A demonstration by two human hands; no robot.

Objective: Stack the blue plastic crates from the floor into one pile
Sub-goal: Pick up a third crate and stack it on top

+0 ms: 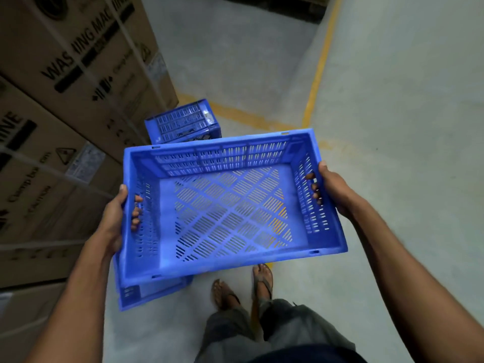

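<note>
The stacking looks partway through, as far as this view tells: 1 crate is in the air and at least 2 more sit on the floor [392, 127].

The held crate [230, 205] is carried roughly level in front of the person. Its near left corner hangs over the near crate [154, 292], which lies on the floor beside the cardboard boxes [65, 74] on the left. The left hand [115, 218] grips the left end wall, thumb on the rim and fingers [136, 210] curled through the handle slot. The right hand [332, 189] grips the right end the same way.

The far crate [183, 121] stands well apart, farther along the boxes near the yellow line [318, 74]. Whether it is 1 crate or several nested, I cannot tell.

In my judgement the held crate has yet to be set on a pile, and the 2 floor crates are not joined.

The held crate is empty, and the floor shows through its slotted bottom. What the other 2 hold cannot be made out.
</note>
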